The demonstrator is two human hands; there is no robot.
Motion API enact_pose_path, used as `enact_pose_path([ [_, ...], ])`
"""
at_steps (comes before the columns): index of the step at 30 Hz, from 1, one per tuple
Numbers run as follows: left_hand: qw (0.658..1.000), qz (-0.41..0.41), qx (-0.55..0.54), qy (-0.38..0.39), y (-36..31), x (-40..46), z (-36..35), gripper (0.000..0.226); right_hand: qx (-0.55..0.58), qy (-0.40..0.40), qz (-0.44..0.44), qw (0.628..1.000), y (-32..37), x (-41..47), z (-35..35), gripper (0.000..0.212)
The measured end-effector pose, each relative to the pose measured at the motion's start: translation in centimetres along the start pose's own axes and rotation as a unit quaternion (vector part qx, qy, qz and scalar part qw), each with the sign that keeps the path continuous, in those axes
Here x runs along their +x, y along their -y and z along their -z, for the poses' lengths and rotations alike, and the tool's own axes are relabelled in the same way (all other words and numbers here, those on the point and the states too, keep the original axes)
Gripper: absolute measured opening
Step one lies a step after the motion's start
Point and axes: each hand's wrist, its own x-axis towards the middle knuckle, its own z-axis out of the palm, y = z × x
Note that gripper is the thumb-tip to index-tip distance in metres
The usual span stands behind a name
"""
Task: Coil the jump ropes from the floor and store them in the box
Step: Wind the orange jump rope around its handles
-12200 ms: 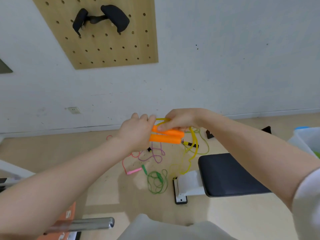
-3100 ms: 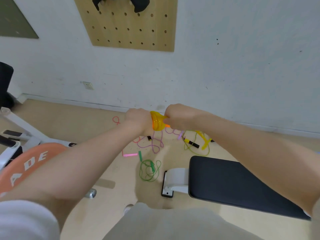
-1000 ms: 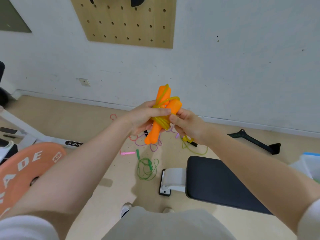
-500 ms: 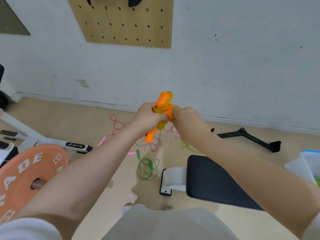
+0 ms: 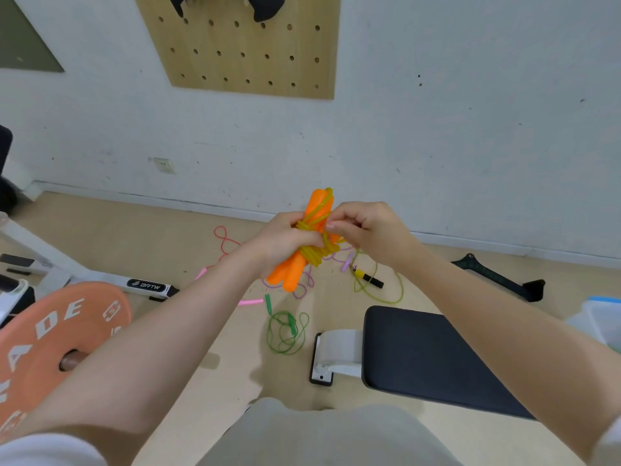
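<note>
While the left hand (image 5: 285,240) is clenched around the middle of a jump rope (image 5: 311,240) with two orange handles laid side by side, the right hand (image 5: 366,230) pinches the yellow cord wound around those handles, thumb and forefinger closed on a strand at the bundle's upper right. The bundle is held up in the air, tilted, with one pair of handle ends pointing up toward the far wall and the other down to the left, over the floor (image 5: 134,237). Below and beyond it, four more ropes lie loose on the floor: a green rope (image 5: 285,331) in a small tangle nearest the person, a pink rope (image 5: 225,243) looping off to the far left, a purple rope (image 5: 302,287) partly hidden behind the held bundle, and a yellow-green rope (image 5: 383,287) with a yellow and black handle to the right. Just right of the green rope stands a black padded bench (image 5: 430,354) with a white bracket at its left end. At the right edge, a clear plastic box (image 5: 601,317) with a blue rim is only partly in view, well apart from the hands. An orange weight plate (image 5: 50,344) fills the near left corner, and a wooden pegboard (image 5: 248,48) hangs on the far wall.
</note>
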Motion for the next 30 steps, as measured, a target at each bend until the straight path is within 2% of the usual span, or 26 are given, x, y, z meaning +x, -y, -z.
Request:
enact_pose_path([
  [2,1.0,-0.006,-0.021,0.02,-0.3,-0.1,0.6,0.021,-0.036,-0.056,0.046,0.997,0.6,0.2,-0.5,0.013],
  [5,0.999,-0.016,-0.022,0.043,-0.8,-0.2,2.0,0.025,-0.08,-0.139,0.101,0.982,1.5,0.5,-1.7,0.041],
  [8,0.997,-0.003,-0.025,0.078,-1.1,-0.5,3.3,0.023,-0.078,-0.194,0.065,0.976,2.3,1.2,-2.4,0.04],
  [11,0.995,0.013,-0.033,0.097,-0.9,-0.8,4.1,0.021,-0.088,-0.145,0.041,0.985,3.3,2.0,-2.2,0.032],
  [14,0.995,-0.001,-0.002,0.095,-0.7,-0.8,5.1,0.019,-0.116,-0.093,0.064,0.987,3.5,2.4,-2.0,0.023],
  [16,0.995,-0.024,0.015,0.093,-0.7,-0.7,5.8,0.017,-0.174,-0.111,0.107,0.973,3.5,2.7,-2.5,0.022],
  [20,0.996,-0.063,0.044,0.048,-1.2,-0.8,6.8,0.015,-0.389,-0.223,0.16,0.879,3.8,3.7,-3.9,0.028],
  [23,0.995,-0.08,0.063,0.015,-1.4,-0.7,8.2,0.015,-0.342,-0.247,0.162,0.892,5.0,4.2,-4.8,0.029],
  [26,0.994,-0.067,0.075,0.03,-1.3,-0.9,9.8,0.012,-0.341,-0.251,0.173,0.889,5.8,4.8,-6.4,0.028],
  [30,0.992,-0.056,0.107,0.027,-0.6,-1.2,11.5,0.006,-0.375,-0.222,0.177,0.883,6.8,5.4,-8.2,0.01],
])
